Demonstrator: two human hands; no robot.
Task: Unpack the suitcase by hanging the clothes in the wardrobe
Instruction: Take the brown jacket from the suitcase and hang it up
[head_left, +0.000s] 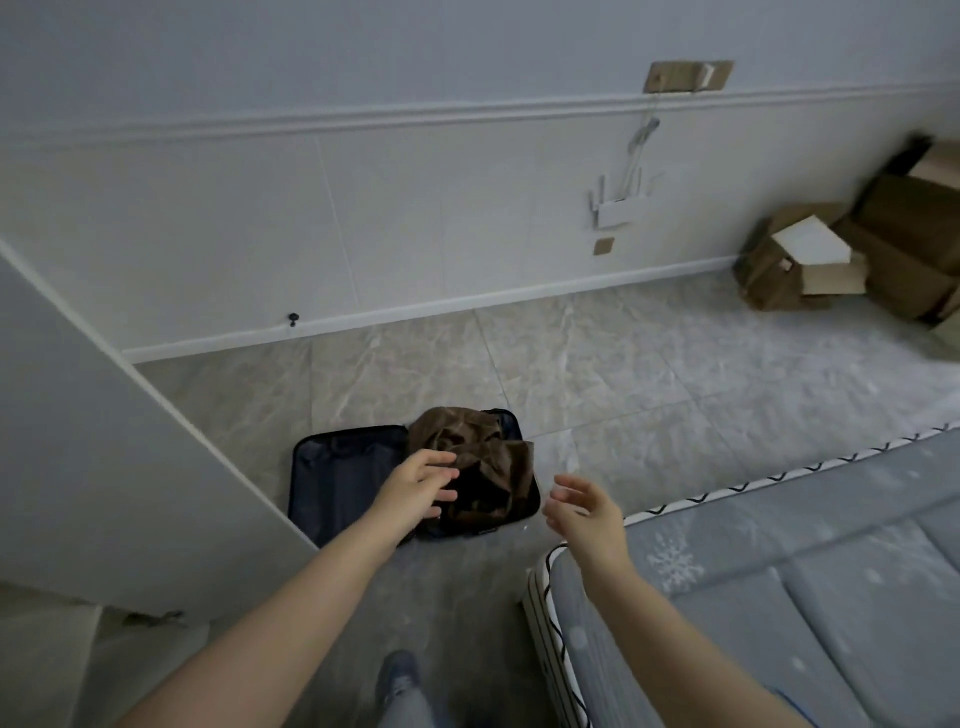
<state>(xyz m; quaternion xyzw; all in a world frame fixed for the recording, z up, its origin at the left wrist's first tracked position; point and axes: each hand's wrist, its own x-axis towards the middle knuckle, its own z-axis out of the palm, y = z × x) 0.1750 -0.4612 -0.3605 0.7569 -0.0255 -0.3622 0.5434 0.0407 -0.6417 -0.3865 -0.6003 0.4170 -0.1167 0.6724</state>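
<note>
Suitcase (343, 480) is lying open on the floor, brown clothes (480, 457) piled in its right half. Left hand (415, 491) is hovering over them, right hand (584, 512) beside, both with fingers loosely spread, holding nothing.

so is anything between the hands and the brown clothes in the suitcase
Nothing visible. The left hand and right hand are open above the brown clothes, which lie uncovered on top of the open suitcase.

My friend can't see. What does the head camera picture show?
Two bare hands reach toward an open dark suitcase on the tiled floor; brown clothes are heaped in its right half. The left hand and right hand are open, holding nothing. A mattress lies at right.
</note>
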